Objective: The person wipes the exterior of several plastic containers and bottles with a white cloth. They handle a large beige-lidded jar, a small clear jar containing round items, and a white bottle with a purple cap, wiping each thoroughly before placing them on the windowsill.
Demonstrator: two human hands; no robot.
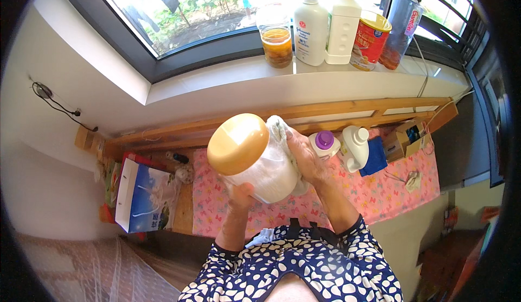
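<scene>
Tilted between both hands' fingers, a big translucent plastic jar (264, 178) with a rounded orange-tan lid (239, 143)! Left hand (241, 194) grips its lower side, finger spread hidden; right hand (308, 161) presses a crumpled whitish cloth (278, 132) against it, fingers bent, their spacing unclear.

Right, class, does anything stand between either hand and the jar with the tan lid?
Yes, on one side: a pale cloth lies between the right hand and the jar. Nothing visible separates the left hand from the jar's lower side, though some of its fingers are hidden.
</scene>
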